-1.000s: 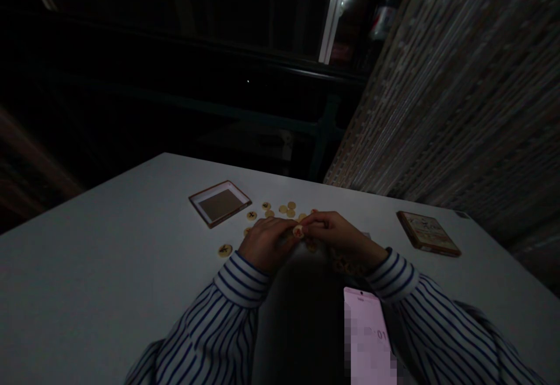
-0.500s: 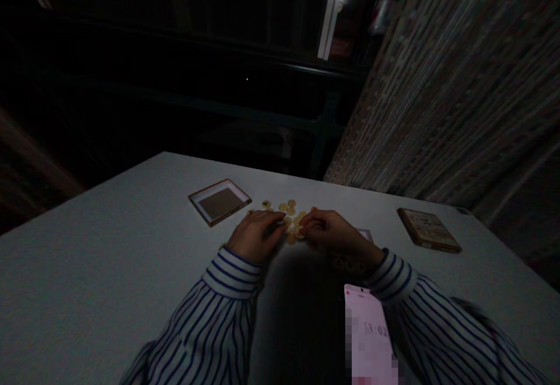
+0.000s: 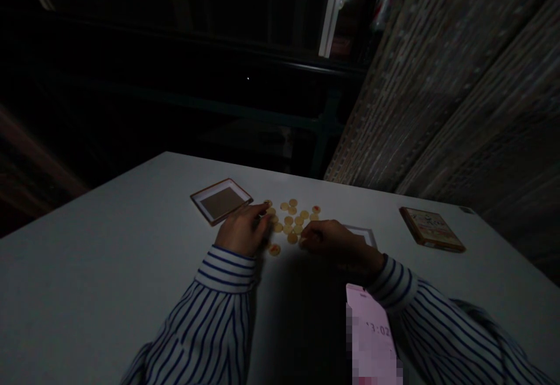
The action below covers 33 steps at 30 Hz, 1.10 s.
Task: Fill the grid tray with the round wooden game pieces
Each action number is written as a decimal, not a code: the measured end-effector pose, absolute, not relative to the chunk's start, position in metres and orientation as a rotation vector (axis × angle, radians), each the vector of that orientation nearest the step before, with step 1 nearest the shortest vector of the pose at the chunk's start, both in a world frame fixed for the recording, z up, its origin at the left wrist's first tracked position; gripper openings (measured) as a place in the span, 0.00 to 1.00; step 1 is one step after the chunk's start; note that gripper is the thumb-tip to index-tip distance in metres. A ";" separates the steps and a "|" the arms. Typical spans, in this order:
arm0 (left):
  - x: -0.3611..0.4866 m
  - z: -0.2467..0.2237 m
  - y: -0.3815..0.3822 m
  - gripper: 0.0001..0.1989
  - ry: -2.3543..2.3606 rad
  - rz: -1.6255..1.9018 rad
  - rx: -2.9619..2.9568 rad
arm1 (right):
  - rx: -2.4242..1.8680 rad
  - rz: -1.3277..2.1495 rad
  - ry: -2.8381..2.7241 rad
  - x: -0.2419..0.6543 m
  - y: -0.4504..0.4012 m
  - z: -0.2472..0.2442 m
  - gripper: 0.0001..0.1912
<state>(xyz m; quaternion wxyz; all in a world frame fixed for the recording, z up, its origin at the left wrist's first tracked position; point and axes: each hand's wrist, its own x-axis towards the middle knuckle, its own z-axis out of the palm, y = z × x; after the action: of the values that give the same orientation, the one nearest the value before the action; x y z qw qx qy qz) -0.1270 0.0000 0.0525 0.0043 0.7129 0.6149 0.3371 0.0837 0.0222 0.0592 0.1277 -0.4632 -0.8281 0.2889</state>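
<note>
Left hand point(image 3: 240, 232) has shifted left, loosely open — more discs point(image 3: 289, 220) lie exposed, within reach; right hand point(image 3: 326, 237) curls, grip unclear.

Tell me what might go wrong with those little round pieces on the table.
The left hand looks very close to the shallow tray and might nudge it. Loose round pieces lie near the right hand, so a careless brush could scatter some. The scene is dim, so markings might be misread.
</note>
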 end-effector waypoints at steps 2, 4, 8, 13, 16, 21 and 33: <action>-0.128 0.052 0.001 0.16 1.958 0.983 2.227 | -1.339 0.777 -2.481 0.083 0.019 0.062 0.09; -0.129 0.052 0.001 0.15 1.983 0.890 2.238 | -1.326 0.745 -2.533 0.081 0.017 0.063 0.09; -0.128 0.052 0.002 0.15 1.991 0.744 2.271 | -1.290 0.722 -2.566 0.079 0.013 0.061 0.09; -0.124 0.052 0.001 0.14 1.917 0.614 2.329 | -1.247 0.672 -2.602 0.078 0.010 0.060 0.09; -0.120 0.051 0.000 0.15 1.905 0.583 2.340 | -1.167 0.636 -2.619 0.078 0.011 0.057 0.09; -0.116 0.049 0.001 0.15 1.896 0.522 2.336 | -1.092 0.633 -2.647 0.078 0.012 0.053 0.08; -0.109 0.041 0.003 0.14 1.804 0.471 2.393 | -1.228 0.356 -2.754 0.073 0.008 0.050 0.11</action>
<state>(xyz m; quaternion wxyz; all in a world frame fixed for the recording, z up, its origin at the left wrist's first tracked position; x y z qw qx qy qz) -0.1095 0.0028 0.0413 0.0540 0.7878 0.5937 0.1550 0.0734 0.0080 0.0499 0.0526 -0.4038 -0.9058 0.1172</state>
